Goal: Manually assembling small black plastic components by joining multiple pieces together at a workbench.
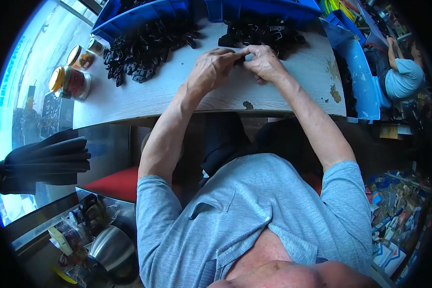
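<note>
Both of my hands meet over the middle of the worn white table (177,100). My left hand (216,65) is closed, its fingers pinched around a small black part (241,58). From the other side my right hand (264,63) pinches the same part between thumb and fingertips. Most of the part is hidden by my fingers, so its exact kind does not show. Beyond my left hand spreads a heap of small black plastic parts (146,50). A second heap of similar black parts (259,36) lies just past my right hand.
Blue bins (144,18) stand along the table's far edge. Jars, one with a yellow lid (57,79), sit at the left. A tall blue crate (362,77) flanks the right edge. Another person (404,79) sits at far right. A metal kettle (113,247) is at lower left.
</note>
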A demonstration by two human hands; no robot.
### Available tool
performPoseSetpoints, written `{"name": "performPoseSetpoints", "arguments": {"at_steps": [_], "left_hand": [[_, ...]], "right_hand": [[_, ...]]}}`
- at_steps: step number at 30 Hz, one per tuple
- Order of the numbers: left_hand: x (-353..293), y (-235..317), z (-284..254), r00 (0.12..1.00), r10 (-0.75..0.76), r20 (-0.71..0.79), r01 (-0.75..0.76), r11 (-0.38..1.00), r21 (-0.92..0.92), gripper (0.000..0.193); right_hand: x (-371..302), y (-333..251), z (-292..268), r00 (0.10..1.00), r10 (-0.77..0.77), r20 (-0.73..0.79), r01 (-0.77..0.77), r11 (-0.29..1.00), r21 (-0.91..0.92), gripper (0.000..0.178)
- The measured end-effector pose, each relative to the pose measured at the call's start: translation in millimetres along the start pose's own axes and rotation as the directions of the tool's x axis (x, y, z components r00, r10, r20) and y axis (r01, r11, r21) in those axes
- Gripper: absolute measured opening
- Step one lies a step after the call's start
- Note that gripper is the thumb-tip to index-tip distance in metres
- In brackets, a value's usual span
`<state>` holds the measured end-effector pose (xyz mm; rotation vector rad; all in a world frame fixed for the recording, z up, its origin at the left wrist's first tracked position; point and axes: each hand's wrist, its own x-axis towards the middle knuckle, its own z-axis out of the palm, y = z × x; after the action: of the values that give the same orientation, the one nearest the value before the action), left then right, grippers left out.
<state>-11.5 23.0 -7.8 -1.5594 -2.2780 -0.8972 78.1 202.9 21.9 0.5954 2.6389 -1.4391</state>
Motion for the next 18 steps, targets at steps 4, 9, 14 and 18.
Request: {"name": "performPoseSetpoints", "arguments": {"at_steps": [4,9,14,18], "left_hand": [[2.4,-1.0,-1.9,0.994,0.066,0.088,-0.068,0.997,0.019,0.040],[-16.8,12.3,-0.8,0.997,0.026,0.074,-0.037,0.986,0.163,0.046],[-20.8,14.7,1.4,0.998,0.026,0.052,-0.035,0.981,0.190,0.048],[-17.4,12.6,-7.5,0.928,-0.134,-0.347,0.176,0.980,0.094,0.033]], "right_hand": [[1.9,5.0,1.4,1.000,-0.017,-0.004,0.017,1.000,0.020,0.039],[0.3,4.9,-0.1,0.999,-0.046,0.019,0.045,0.997,0.054,0.038],[-1.8,2.5,-0.6,0.998,-0.055,0.020,0.055,0.998,0.008,0.036],[-14.8,0.5,1.7,0.998,-0.053,-0.021,0.053,0.998,-0.017,0.036]]}}
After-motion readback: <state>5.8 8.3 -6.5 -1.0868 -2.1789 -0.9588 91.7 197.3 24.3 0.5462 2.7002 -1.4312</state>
